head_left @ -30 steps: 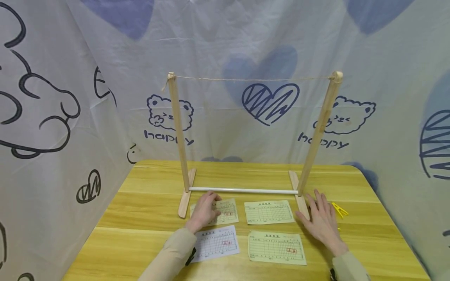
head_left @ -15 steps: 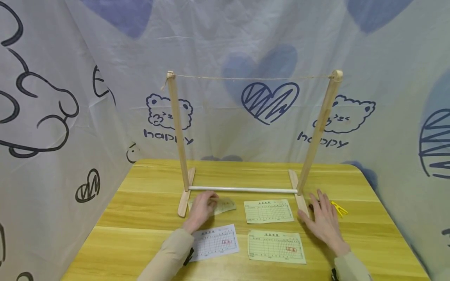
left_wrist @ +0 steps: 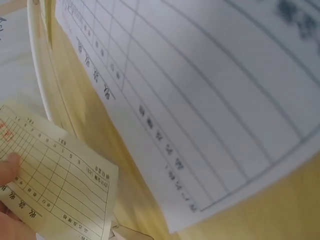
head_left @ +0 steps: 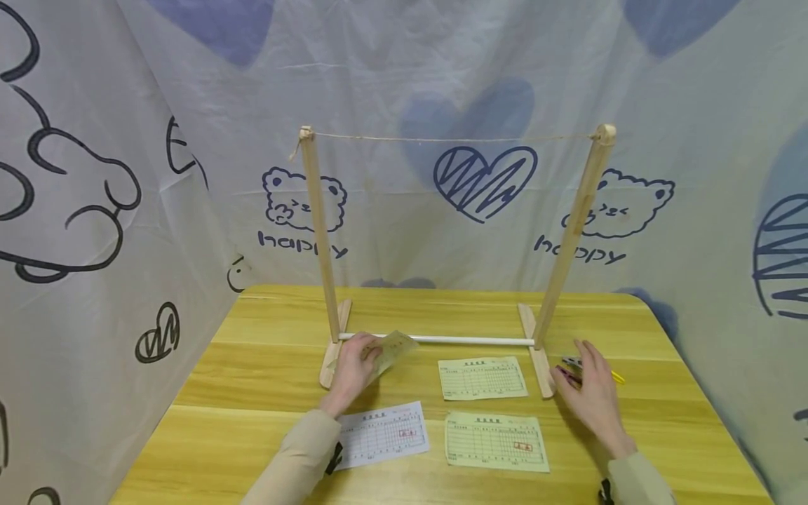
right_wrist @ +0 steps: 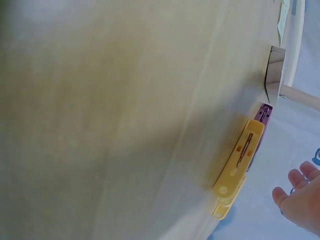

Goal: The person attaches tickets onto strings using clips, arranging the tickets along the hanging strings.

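My left hand [head_left: 351, 370] pinches a pale yellow receipt slip [head_left: 394, 348], lifted and tilted off the table near the rack's left foot. In the left wrist view, a thumb and fingers hold that slip by its edge, with a red stamp beside them. A white receipt slip [head_left: 381, 436] lies under the left forearm. My right hand [head_left: 590, 401] is spread by several clothes pegs, holding none that I can see. Of these, a yellow peg [right_wrist: 240, 155] and a purple peg [right_wrist: 263, 113] show in the right wrist view; a grey peg [head_left: 571, 361] is partly covered.
A wooden rack [head_left: 320, 238] stands behind the slips, with a string [head_left: 442, 140] tied across its top and a white rod [head_left: 467, 341] low down. Two more yellow slips lie flat, a back slip [head_left: 482, 379] and a front slip [head_left: 496, 443]. A printed cloth hangs behind the table.
My left hand has picked the yellow slip up off the table and raised it towards the white rod. The right hand has shifted slightly right, uncovering the purple and grey pegs.
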`<state>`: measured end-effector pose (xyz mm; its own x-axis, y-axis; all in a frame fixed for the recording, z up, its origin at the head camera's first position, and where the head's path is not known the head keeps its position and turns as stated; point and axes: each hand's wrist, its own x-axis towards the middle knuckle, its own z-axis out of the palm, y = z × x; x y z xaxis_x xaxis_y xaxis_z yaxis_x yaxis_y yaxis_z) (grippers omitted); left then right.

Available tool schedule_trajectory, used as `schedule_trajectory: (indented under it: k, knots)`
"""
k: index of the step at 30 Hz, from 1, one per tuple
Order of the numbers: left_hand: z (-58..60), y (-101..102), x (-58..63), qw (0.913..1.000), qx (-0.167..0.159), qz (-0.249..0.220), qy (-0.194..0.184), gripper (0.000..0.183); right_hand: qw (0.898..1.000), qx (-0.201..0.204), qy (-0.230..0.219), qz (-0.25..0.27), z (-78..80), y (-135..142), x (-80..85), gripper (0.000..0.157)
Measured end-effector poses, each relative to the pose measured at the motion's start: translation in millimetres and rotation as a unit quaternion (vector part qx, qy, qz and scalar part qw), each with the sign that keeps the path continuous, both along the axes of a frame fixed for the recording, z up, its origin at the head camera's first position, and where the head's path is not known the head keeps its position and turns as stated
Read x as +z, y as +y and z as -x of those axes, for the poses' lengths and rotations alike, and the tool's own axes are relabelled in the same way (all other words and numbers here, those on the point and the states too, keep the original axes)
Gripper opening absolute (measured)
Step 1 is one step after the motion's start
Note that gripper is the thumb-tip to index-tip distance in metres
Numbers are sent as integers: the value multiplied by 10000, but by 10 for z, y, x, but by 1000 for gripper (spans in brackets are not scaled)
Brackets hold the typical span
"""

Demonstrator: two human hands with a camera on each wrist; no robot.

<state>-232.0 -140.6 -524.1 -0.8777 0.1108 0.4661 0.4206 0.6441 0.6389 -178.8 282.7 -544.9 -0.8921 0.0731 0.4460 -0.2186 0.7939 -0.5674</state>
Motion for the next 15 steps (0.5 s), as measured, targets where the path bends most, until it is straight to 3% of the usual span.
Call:
schedule_trajectory:
  k: [6,11,15]
  knots:
    - [-25,-8,55,9987,111,-382,303,15,9998,-55,18,214,-6,17,-19,65]
    - [-52,-20,96,9969,176,-759,116,16,9991,-140,-138,365,-13,28,-21,64]
    - [-58,-28,116,9939,181,-1071,184,16,9979,-228,-362,491,-26,36,-15,63]
